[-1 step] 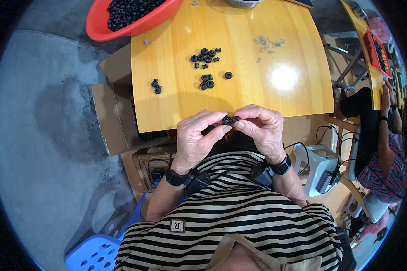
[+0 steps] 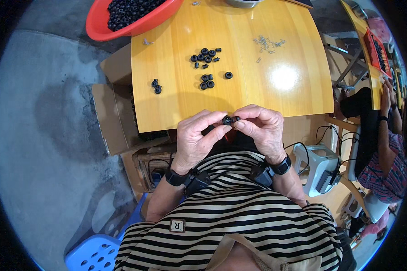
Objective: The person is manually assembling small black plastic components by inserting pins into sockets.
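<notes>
Left hand (image 2: 198, 135) pinches a round black part with a hollow centre (image 2: 226, 120) between thumb and index finger, while the right hand (image 2: 263, 128) has its thumb and index finger clamped on a smaller black piece (image 2: 236, 119). These 2 parts are held just beside each other at the near edge of the smooth yellow wood-grain worktop (image 2: 176, 106), in front of the person's black-and-cream striped top (image 2: 239, 207); whether they touch is too small to tell.

Beyond the hands, a single thick black ring (image 2: 229, 75) lies to the right of a close group of 3 black rings (image 2: 204, 85) with 1 small piece. Farther off sits a larger cluster of black rings and small spool-shaped pieces (image 2: 208, 59). Near the worktop's left side, a few black parts (image 2: 158, 90) lie together. Small silver metal pieces (image 2: 269, 44) are scattered toward the far right.

At the far left corner stands a round red plastic tub (image 2: 144, 30) filled with black parts. A brown cardboard box (image 2: 108, 117) is beside the worktop's left edge, and a grey-white plastic stool (image 2: 319, 165) stands to the right.
</notes>
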A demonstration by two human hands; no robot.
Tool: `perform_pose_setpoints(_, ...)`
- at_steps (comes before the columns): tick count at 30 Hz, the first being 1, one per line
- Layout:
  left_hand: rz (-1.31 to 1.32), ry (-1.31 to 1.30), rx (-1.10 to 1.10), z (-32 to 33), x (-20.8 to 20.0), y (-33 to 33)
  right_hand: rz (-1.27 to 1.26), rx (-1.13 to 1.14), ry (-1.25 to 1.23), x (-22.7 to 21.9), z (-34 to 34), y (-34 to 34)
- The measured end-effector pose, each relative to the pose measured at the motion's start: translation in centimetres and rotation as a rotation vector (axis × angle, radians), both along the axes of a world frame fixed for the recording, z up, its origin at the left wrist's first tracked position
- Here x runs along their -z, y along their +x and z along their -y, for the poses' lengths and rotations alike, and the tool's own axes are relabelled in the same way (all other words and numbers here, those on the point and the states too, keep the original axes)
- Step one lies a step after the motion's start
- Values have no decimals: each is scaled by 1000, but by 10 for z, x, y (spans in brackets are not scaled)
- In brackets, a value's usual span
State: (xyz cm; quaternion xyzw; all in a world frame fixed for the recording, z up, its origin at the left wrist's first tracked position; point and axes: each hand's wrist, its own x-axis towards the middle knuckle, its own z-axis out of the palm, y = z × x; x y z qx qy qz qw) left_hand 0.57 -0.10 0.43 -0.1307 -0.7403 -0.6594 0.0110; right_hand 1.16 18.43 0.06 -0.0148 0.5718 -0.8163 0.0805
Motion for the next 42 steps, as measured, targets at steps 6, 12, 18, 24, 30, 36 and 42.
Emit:
perform_pose_setpoints(6,-43,-51,9,1,-3,-1,-9,-2,17,-1,-1,0)
perform_pose_setpoints(12,-70,-176,19,2,-9,-2,-48,-21,110,-2,-2,-1)
perform_pose_setpoints(18,-73,-270,21,3,-17,-3,-102,-57,270,-6,-4,-4)
perform_pose_setpoints(24,-140,-384,24,3,-23,-5,-218,-42,443,-14,-3,-7)
perform_pose_setpoints(30,-100,-394,36,3,-24,-5,-294,-33,505,-14,-3,-9)
perform_pose_setpoints(36,-67,-335,38,3,-23,-5,-309,-24,480,-13,-3,-10)
perform_pose_setpoints(42,30,-215,56,4,-15,-3,-312,-21,418,-12,-5,-8)
